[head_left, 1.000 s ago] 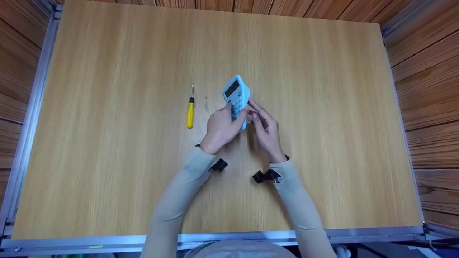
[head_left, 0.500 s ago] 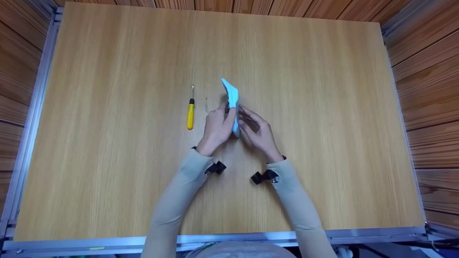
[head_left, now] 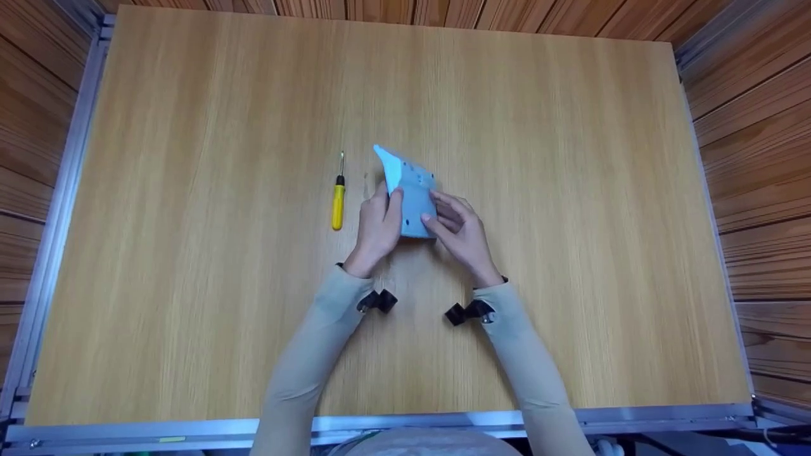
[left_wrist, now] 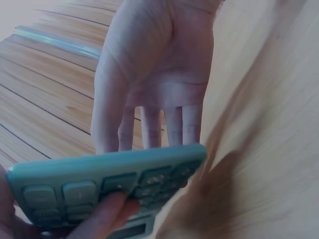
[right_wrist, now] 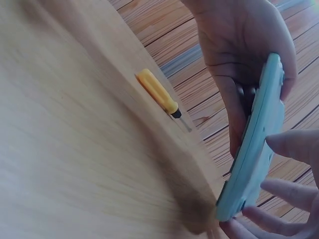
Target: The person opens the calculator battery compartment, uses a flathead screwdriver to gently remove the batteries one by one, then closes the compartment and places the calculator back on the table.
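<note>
My left hand point(head_left: 378, 228) grips a light blue calculator point(head_left: 416, 206) by its left edge, thumb on the back and fingers round to the keys. Its back, with several small dark holes, faces up toward the head camera. In the left wrist view, the keys point(left_wrist: 79, 194) show with a left finger lying across them. From the other side, my right hand point(head_left: 466, 237) touches the calculator's back near the right edge with fairly straight fingers; the right wrist view has these fingertips point(right_wrist: 276, 143) against the back. The display is mostly hidden.
On the wooden table point(head_left: 570, 190), left of the hands, lies a yellow-handled screwdriver point(head_left: 338, 206), its metal shaft pointing away. A faint small streak point(head_left: 365, 185) shows between it and the calculator. Metal rails and wood-plank walls surround the table.
The calculator has turned over from keys up, through edge-on, to back up, in my left hand. My right fingers have shifted from its right edge onto the back. The screwdriver stays put.
</note>
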The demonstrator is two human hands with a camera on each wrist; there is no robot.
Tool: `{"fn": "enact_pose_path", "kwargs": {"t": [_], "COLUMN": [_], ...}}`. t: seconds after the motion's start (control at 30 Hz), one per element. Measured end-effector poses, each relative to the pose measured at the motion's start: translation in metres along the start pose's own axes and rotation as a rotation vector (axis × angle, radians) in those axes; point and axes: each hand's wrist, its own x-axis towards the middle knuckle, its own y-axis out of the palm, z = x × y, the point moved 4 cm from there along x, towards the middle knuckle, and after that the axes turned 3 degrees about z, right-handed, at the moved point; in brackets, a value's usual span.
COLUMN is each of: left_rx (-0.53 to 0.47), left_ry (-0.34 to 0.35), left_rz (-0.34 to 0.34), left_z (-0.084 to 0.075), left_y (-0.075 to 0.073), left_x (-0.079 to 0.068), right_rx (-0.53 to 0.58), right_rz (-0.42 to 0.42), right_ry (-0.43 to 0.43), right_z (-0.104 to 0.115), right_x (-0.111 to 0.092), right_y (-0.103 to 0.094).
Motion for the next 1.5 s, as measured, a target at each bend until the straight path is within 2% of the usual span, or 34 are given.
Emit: {"fn": "enact_pose_path", "kwargs": {"t": [0.13,0.27,0.5,0.7,0.83,1.0,1.23,1.5], "left_rx": [-0.059,-0.079,-0.081,-0.108,-0.082,-0.057,0.012,0.118], "left_ry": [0.003,0.009,-0.003,-0.037,-0.062,-0.057,-0.077,-0.048], "left_rz": [0.025,0.053,0.099,0.113,0.089,0.047,0.004,-0.089], "left_z": [0.002,0.005,0.007,0.008,0.01,0.011,0.015,0.019], "left_y": [-0.002,-0.002,-0.003,-0.004,-0.005,-0.007,-0.011,-0.014], "left_x": [-0.001,-0.001,-0.001,0.0,0.002,0.005,0.007,0.007], "right_rx": [0.005,0.008,0.013,-0.012,-0.037,-0.058,-0.067,-0.068], "right_rz": [-0.012,-0.027,-0.075,-0.135,-0.159,-0.177,-0.208,-0.221], "right_ry": [0.092,0.135,0.154,0.111,0.107,0.125,0.107,0.072], "right_z": [0.0,-0.002,-0.029,-0.033,-0.033,-0.031,-0.032,-0.032], "right_x": [0.0,0.002,0.012,0.012,0.011,0.009,0.008,0.006], "right_y": [-0.002,-0.004,-0.013,-0.018,-0.02,-0.023,-0.027,-0.032]}}
